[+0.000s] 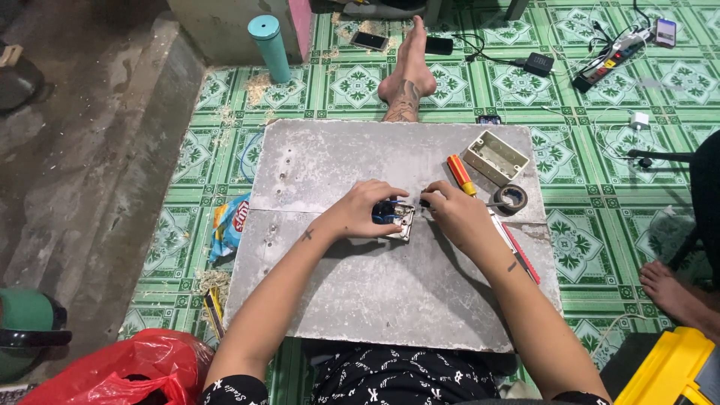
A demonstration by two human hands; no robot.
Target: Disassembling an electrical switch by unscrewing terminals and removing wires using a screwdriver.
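1. The left hand (364, 211) is curling over a small metal-framed part (397, 219) with something blue inside it, its grip closing on the part's left side and pressing it to the counter (375, 292).
2. The part is sitting near the middle of the counter, between the two hands; the left fingers are hiding much of it, so its exact make is hard to tell.
3. The right hand (454, 214) is pinching something thin at the part's right edge; the fingers are covering it, so I cannot tell what it is gripping.
4. A screwdriver (460, 174) with an orange and red handle is lying just behind the right hand, its tip hidden by the knuckles.
5. A roll of dark tape (513, 198) is resting near the right hand, with a white box (495, 157) lying open behind it near the counter's far right corner.
6. A thin red tool (520, 251) is poking out from under the right forearm, mostly covered.
7. A bare foot (409, 71) is stretching out on the green tiled floor (600, 225) beyond the counter; another foot (671, 289) is showing at the right, cut off by the frame.
8. A teal bottle (270, 46) is standing upright on the floor, well apart from the counter.
9. A red bag (135, 367) is being cropped at the bottom left, and a yellow case (667, 371) at the bottom right.
10. A snack packet (232, 225) is lying partly tucked under the counter's left edge.
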